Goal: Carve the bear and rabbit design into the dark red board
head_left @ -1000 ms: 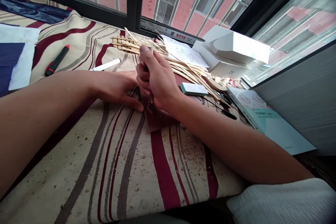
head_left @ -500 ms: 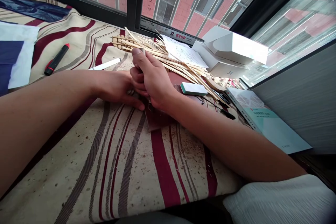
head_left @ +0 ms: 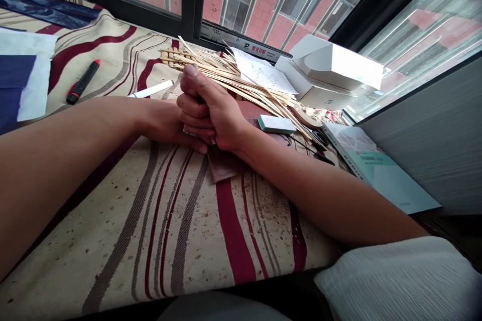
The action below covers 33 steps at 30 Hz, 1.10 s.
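Observation:
My right hand (head_left: 213, 113) is closed in a fist, thumb on top, around a carving tool whose handle is hidden. A short piece of its metal shaft (head_left: 213, 142) shows under the fist, above a reddish-brown board (head_left: 226, 168). My left hand (head_left: 165, 123) lies low against the board's left side, partly behind the right fist. One of its digits stretches out flat towards the shaft; the others are mostly hidden. Faint curved lines mark the board. Just beyond my right wrist lies a white and green block (head_left: 276, 124), like a sharpening stone.
Thin wooden strips (head_left: 259, 91) lie behind my hands, with a drawn sheet (head_left: 263, 71) and a white box (head_left: 324, 77). A book (head_left: 380, 168) is at right; a white pen (head_left: 152, 89) and black marker (head_left: 83, 82) at left. Crumbs dot the striped cloth (head_left: 203, 241).
My right fist has shifted slightly left and tilted, and more of the metal shaft shows beneath it. My left hand has moved slightly left. The board stays in place.

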Tool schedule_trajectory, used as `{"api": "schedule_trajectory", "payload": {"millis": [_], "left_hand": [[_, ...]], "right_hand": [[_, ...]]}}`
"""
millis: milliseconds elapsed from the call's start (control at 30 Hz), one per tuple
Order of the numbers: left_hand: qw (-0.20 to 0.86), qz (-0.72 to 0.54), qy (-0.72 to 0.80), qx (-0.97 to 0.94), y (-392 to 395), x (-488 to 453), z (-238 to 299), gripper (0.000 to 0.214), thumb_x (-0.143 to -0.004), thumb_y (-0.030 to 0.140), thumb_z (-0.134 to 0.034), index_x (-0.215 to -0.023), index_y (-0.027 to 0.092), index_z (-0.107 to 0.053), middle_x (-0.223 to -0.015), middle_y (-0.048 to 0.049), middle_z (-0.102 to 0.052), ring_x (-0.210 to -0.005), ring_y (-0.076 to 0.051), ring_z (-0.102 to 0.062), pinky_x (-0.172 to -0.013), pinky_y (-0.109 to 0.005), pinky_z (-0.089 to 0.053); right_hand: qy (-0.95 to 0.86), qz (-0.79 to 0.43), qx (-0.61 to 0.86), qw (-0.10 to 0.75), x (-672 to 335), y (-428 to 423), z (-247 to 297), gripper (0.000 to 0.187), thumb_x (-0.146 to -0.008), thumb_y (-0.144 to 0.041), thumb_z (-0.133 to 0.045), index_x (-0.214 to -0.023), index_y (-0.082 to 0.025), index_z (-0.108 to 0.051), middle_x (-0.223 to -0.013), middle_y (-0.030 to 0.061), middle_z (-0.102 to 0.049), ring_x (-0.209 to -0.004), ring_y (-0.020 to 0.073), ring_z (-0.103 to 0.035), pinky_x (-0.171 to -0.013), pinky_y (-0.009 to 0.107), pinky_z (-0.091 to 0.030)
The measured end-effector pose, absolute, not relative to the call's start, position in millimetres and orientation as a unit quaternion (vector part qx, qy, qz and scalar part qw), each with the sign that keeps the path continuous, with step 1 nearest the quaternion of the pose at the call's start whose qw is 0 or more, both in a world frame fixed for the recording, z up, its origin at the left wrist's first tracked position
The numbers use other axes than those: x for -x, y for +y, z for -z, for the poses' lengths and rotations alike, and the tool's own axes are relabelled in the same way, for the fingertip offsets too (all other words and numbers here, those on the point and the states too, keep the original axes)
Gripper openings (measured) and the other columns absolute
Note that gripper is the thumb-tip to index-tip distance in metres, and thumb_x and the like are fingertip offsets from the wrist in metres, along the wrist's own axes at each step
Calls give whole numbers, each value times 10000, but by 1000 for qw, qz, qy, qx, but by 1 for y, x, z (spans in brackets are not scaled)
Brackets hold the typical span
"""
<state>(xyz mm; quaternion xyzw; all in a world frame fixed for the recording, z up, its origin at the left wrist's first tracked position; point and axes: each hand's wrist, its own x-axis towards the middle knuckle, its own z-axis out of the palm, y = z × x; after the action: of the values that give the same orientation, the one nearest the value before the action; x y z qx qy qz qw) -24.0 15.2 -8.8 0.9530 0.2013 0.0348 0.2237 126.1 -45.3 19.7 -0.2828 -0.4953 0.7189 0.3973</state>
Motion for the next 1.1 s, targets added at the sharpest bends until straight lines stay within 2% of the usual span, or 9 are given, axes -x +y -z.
{"api": "schedule_trajectory", "payload": {"millis": [67,267,333,467,567,667,733,900,1100], "left_hand": [[253,-16,179,-951,15,24,9,751,-994,768,-410,-1142,170,-839,-1236,-60,-829,-1195,-225,-698,-1241,-353,-451],[183,-45,250,-950,15,25,3,743,-872,739,-602,-1252,132,-802,-1599,-156,-639,-1459,-320,-511,-1326,-443,-348],[192,-33,258,-946,15,25,3,736,-846,745,-602,-1217,144,-807,-1514,-139,-702,-1429,-306,-535,-1322,-445,-357],[231,0,226,-946,18,26,8,635,-923,713,-529,-1085,176,-827,-1270,-61,-817,-1227,-229,-668,-1261,-396,-429],[215,-2,226,-950,19,26,8,602,-954,679,-553,-1129,171,-825,-1319,-76,-801,-1324,-253,-633,-1283,-404,-412],[183,-19,251,-950,19,25,5,719,-874,752,-599,-1205,149,-808,-1476,-151,-715,-1503,-344,-501,-1337,-472,-348],[180,-21,257,-949,19,23,3,755,-831,790,-619,-1200,156,-801,-1520,-155,-683,-1540,-362,-459,-1352,-468,-320],[205,-28,227,-952,18,24,6,700,-907,760,-539,-1082,140,-812,-1421,-106,-749,-1441,-288,-545,-1299,-389,-376],[206,-10,231,-951,17,28,5,639,-943,722,-574,-1106,161,-833,-1269,-68,-806,-1446,-285,-538,-1324,-415,-327]], "right_hand": [[-497,-717,274,405,-125,-47,-20,553,-1186,-551,-498,-746,-246,-358,-538,-126,-230,-446,69,-94,-401,221,-127],[-413,-577,417,568,-120,-47,-16,524,-1162,-514,-592,-786,-247,-343,-570,-121,-296,-461,55,-210,-445,203,-196],[-403,-614,403,546,-122,-45,-16,529,-1181,-529,-539,-782,-251,-331,-560,-123,-253,-454,65,-173,-437,211,-167],[-469,-717,295,422,-128,-44,-17,590,-1160,-615,-533,-737,-253,-339,-557,-122,-202,-466,82,-83,-408,232,-132],[-480,-672,325,460,-125,-47,-16,579,-1129,-597,-617,-745,-257,-348,-568,-120,-235,-477,82,-121,-426,231,-156],[-441,-578,397,560,-121,-48,-14,521,-1151,-507,-616,-774,-251,-363,-593,-114,-295,-482,67,-187,-460,208,-195],[-401,-575,412,582,-122,-48,-13,518,-1171,-484,-581,-773,-253,-343,-584,-118,-274,-475,68,-177,-455,203,-193],[-451,-704,278,473,-132,-48,-16,588,-1160,-612,-531,-734,-252,-344,-575,-121,-187,-489,89,-71,-405,206,-141],[-452,-727,247,453,-140,-43,-15,596,-1147,-633,-521,-724,-259,-333,-585,-109,-142,-515,111,-29,-395,218,-131]]}}
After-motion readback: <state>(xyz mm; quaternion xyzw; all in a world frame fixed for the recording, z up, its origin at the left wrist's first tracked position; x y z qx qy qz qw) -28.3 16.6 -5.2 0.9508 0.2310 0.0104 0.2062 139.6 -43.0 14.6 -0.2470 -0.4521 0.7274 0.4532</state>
